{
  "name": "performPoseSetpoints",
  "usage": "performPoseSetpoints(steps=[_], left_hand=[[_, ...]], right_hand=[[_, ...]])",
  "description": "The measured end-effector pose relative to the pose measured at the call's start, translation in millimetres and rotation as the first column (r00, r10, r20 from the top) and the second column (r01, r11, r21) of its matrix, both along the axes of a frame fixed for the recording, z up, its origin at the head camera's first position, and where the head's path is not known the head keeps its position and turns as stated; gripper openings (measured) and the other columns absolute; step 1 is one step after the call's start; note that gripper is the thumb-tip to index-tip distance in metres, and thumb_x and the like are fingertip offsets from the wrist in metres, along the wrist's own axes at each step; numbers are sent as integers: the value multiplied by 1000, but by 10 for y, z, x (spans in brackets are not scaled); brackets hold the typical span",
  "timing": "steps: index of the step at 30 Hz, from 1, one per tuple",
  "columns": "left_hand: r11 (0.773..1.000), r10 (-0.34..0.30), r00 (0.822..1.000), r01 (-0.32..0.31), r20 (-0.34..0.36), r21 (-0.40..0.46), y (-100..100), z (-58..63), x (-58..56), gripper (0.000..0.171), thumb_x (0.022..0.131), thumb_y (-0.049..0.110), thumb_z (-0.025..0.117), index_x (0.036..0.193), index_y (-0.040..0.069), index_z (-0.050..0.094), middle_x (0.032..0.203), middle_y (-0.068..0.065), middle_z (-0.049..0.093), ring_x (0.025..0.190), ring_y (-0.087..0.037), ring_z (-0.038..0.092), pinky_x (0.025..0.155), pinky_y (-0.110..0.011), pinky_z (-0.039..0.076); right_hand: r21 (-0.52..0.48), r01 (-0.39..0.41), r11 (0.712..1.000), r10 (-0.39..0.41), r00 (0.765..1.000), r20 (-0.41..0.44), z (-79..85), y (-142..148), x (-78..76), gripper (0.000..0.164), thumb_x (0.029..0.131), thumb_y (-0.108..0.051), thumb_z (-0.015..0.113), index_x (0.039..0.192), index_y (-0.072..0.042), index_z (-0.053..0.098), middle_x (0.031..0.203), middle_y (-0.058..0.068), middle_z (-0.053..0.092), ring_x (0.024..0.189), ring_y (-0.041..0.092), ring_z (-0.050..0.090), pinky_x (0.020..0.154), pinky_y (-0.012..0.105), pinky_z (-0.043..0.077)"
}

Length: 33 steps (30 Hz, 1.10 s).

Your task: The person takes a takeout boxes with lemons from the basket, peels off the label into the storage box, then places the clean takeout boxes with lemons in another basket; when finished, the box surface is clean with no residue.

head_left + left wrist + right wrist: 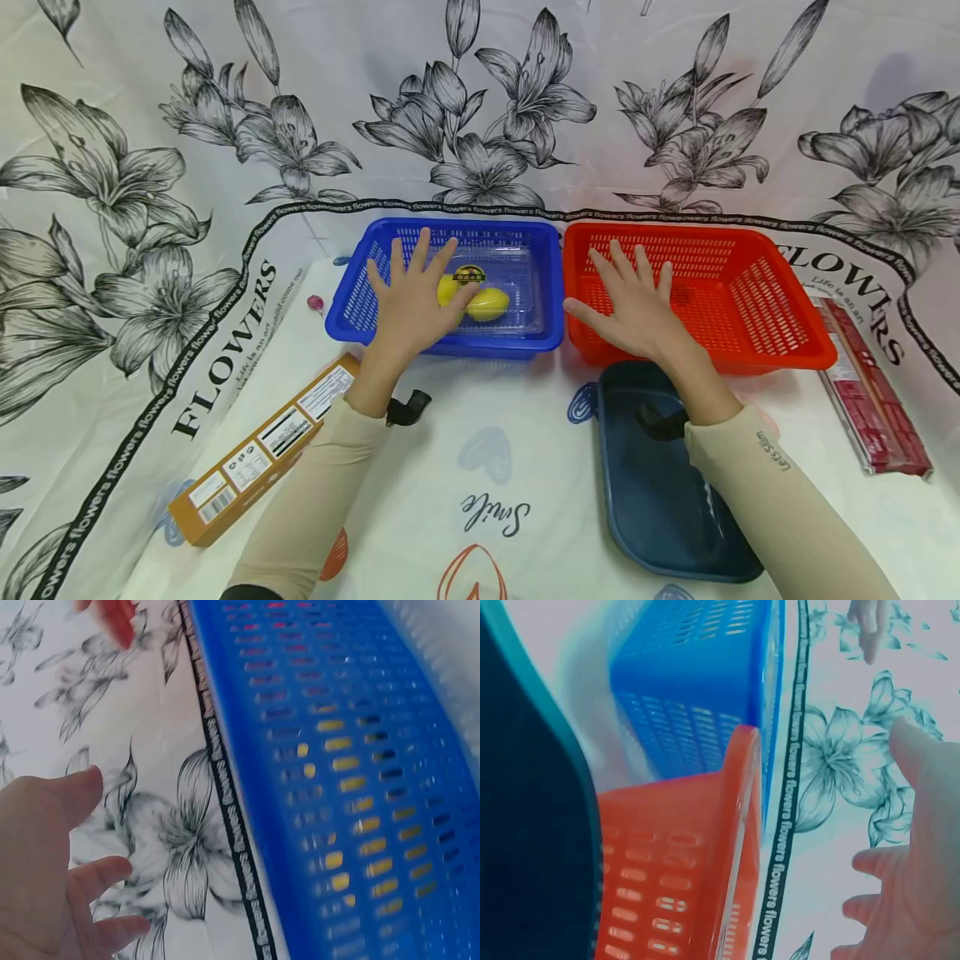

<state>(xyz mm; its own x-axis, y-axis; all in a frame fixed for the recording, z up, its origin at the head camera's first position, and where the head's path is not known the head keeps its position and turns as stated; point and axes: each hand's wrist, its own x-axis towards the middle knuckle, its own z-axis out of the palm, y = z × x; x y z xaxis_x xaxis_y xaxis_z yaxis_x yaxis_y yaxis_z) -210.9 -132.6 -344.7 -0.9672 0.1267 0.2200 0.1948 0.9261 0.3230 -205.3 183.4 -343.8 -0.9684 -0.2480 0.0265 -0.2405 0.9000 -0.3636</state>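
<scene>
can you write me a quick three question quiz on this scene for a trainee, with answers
1. Multiple choice: which holder contains the yellow items?
A) red basket
B) blue basket
C) dark tray
2. True or false: the left grip is clutching one of the yellow items.
3. Fill in the blank: in the head view, the long brown box lies in the ____ half of the picture.

Key: 1. B; 2. False, its fingers are spread and hold nothing; 3. left.
</scene>
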Motion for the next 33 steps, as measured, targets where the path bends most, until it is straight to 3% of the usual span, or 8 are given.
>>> performPoseSetpoints(steps=[8, 14, 21, 26, 29, 33], left_hand=[[987, 65, 997, -59, -34, 148, -466, 21, 143, 70, 96, 56, 58, 156, 25, 42, 171, -12, 20, 156, -51, 7, 114, -81, -3], [957, 153, 987, -137, -42, 256, -872, -145, 284, 62, 97, 48, 60, 152, 23, 48, 168, -14, 29, 152, -51, 21, 113, -80, 5], [875, 269, 963, -240, -9, 419, -1129, -497, 481, 56, 95, 41, 66, 145, 16, 57, 162, -10, 42, 149, -45, 35, 112, -72, 21], [777, 326, 945, -249, -30, 579, -1155, -673, 491, 52, 91, 33, 75, 136, 10, 65, 155, -6, 52, 147, -29, 44, 121, -54, 32], [729, 338, 940, -225, -54, 646, -1164, -738, 486, 49, 90, 32, 78, 132, 9, 68, 152, -1, 56, 141, -25, 52, 113, -48, 42], [712, 356, 931, -214, -82, 669, -1208, -827, 476, 47, 90, 35, 78, 129, 11, 71, 149, 5, 58, 131, -21, 61, 94, -41, 50]], right_hand=[[-26, -51, 998, 52, 998, 45, -9, -80, -26, 96, 93, -75, 46, 164, -17, 17, 173, 16, 5, 157, 48, -4, 117, 74, -16], [-41, -70, 997, 72, 997, 41, -32, -99, -31, 95, 93, -73, 46, 164, -17, 20, 173, 15, 6, 157, 47, -2, 118, 74, -14], [-57, -87, 995, 90, 995, 45, -46, -140, -48, 95, 93, -73, 47, 164, -16, 21, 173, 15, 7, 157, 47, 1, 118, 74, -12], [-80, -96, 992, 99, 994, 43, -37, -159, -74, 92, 94, -70, 51, 163, -14, 24, 172, 14, 11, 157, 46, 5, 119, 74, -9], [-99, -108, 989, 113, 993, 43, -40, -190, -85, 89, 95, -65, 53, 162, -13, 27, 172, 15, 15, 157, 45, 6, 119, 74, -7], [-108, -135, 985, 139, 989, 39, -43, -241, -97, 85, 97, -60, 55, 161, -11, 30, 171, 16, 17, 156, 47, 9, 120, 74, -4]])
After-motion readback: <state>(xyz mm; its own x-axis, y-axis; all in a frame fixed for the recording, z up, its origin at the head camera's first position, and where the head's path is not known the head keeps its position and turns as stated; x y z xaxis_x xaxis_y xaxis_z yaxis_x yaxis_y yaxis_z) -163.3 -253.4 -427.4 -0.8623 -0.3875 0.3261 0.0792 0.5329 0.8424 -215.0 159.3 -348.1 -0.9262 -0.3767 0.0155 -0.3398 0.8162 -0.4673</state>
